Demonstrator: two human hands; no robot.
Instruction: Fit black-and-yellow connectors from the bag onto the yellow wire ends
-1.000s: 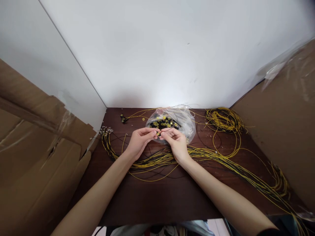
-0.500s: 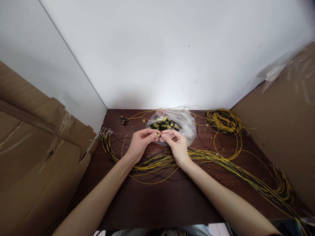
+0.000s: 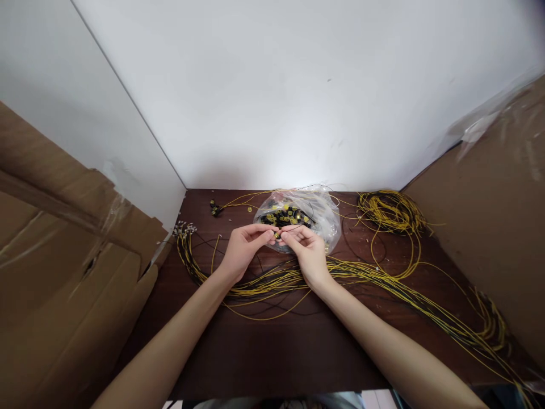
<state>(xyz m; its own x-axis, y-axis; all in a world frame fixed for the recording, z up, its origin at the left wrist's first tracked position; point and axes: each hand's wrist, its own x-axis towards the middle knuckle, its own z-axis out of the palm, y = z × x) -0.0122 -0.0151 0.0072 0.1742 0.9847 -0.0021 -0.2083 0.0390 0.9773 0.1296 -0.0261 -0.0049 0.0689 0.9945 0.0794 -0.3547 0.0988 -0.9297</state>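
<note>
**A:** On the head view, anything in the fingers?

**B:** Yep. Pinching a small black-and-yellow part [image 3: 277, 234] from both sides, with the left hand [image 3: 240, 250] at its left and the right hand [image 3: 311, 253] at its right.

**A:** Right at the tips, or deeper in?

**B:** At the tips, in the narrow gap between both thumbs. Fingers closed on it from either side. Too tiny to tell exact contact.

**A:** And around it?

**B:** Seen against the near side of a clear plastic bag [image 3: 331, 218] with similar bits inside. Also a long bundle of yellow and black wires [image 3: 268, 281] across the dark table [image 3: 264, 352], running beneath both wrists.
</note>
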